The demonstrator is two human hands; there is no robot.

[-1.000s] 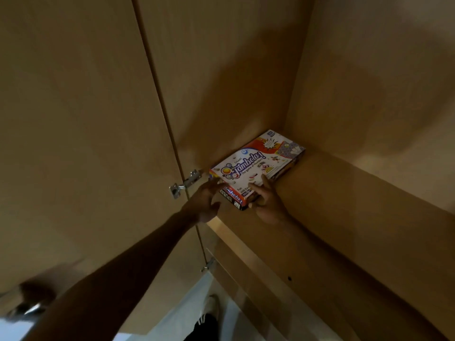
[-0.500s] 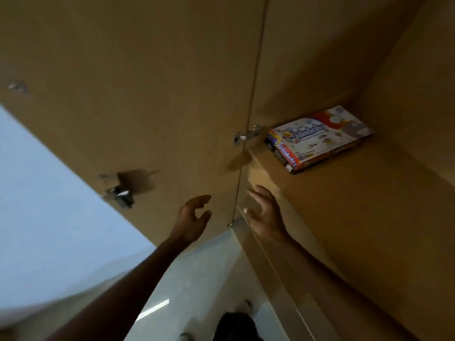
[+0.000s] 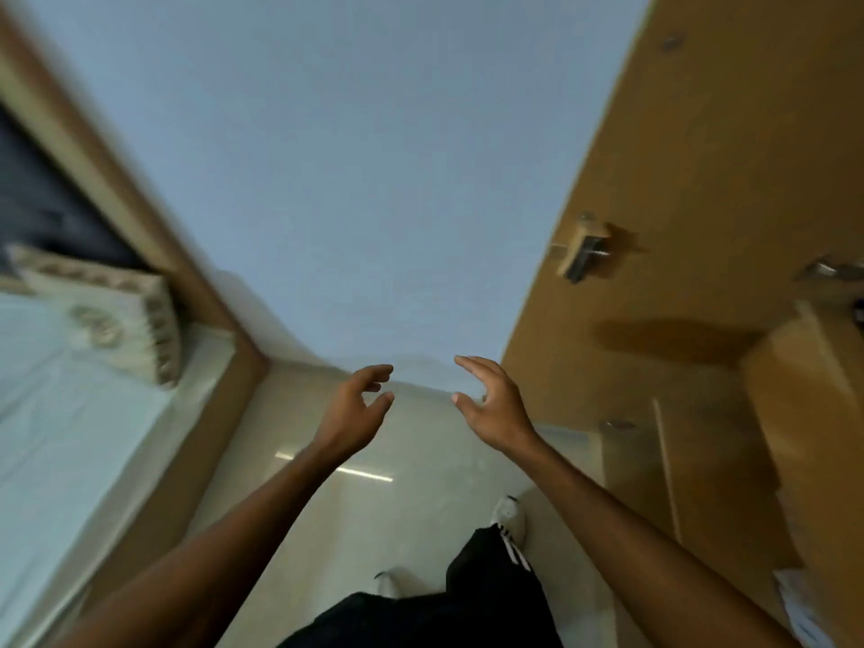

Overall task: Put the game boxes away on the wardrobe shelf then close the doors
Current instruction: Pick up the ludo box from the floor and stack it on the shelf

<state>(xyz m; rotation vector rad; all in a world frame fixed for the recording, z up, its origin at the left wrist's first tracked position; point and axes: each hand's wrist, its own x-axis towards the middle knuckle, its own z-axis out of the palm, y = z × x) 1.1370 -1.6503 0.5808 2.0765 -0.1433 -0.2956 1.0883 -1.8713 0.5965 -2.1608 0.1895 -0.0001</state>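
Observation:
Both hands hang in mid-air in front of me, above the pale floor. My left hand [image 3: 357, 406] is empty with its fingers curled apart. My right hand [image 3: 491, 399] is empty too, fingers spread, a short gap from the left one. The open wooden wardrobe door [image 3: 664, 147] stands at the right, with a metal handle [image 3: 582, 252] on it. The wardrobe shelf and the game box are out of view.
A bed with a white sheet [image 3: 56, 413] and a patterned pillow [image 3: 117, 320] lies at the left inside a wooden frame [image 3: 196, 292]. A pale blue wall [image 3: 350, 156] fills the middle. My black trousers and white shoe [image 3: 509, 514] show below. Something white [image 3: 799, 600] sits at the bottom right.
My hands let go of the game box on the shelf and drew back. The view swung left, away from the wardrobe interior, and the box and shelf left the frame.

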